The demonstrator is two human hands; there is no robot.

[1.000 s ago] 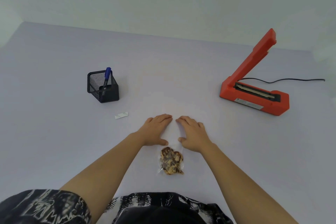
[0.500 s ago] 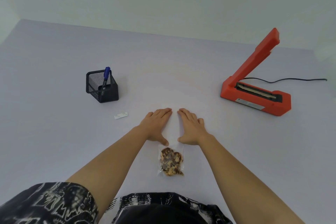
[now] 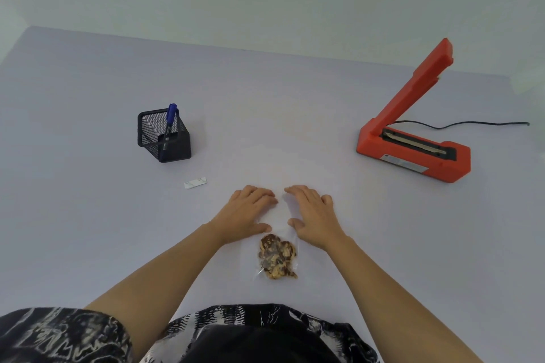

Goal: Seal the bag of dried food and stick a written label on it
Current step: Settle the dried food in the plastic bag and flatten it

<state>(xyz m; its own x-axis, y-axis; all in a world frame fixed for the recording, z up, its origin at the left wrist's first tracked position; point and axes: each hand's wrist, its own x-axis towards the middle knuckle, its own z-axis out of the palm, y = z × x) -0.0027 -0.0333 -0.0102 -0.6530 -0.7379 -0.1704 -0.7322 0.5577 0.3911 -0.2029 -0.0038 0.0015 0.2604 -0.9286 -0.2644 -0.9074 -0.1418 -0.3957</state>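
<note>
A clear plastic bag [image 3: 277, 256] with brown dried food in its lower end lies flat on the table in front of me. My left hand [image 3: 246, 211] and my right hand [image 3: 314, 215] lie palm down, fingers together, on the bag's empty upper part, one on each side. A small white label [image 3: 195, 183] lies to the left. A blue marker [image 3: 169, 122] stands in a black mesh holder [image 3: 163, 135]. The red heat sealer [image 3: 413, 150] sits at the right with its arm raised.
The sealer's black cord [image 3: 472, 124] runs off to the right along the table. The lilac table [image 3: 88, 215] ends at a pale wall behind. My patterned dark shirt fills the bottom edge of the view.
Both hands stay pressed on the bag's upper part and have shifted only slightly; the fingertips are a little further apart. Nothing else has moved.
</note>
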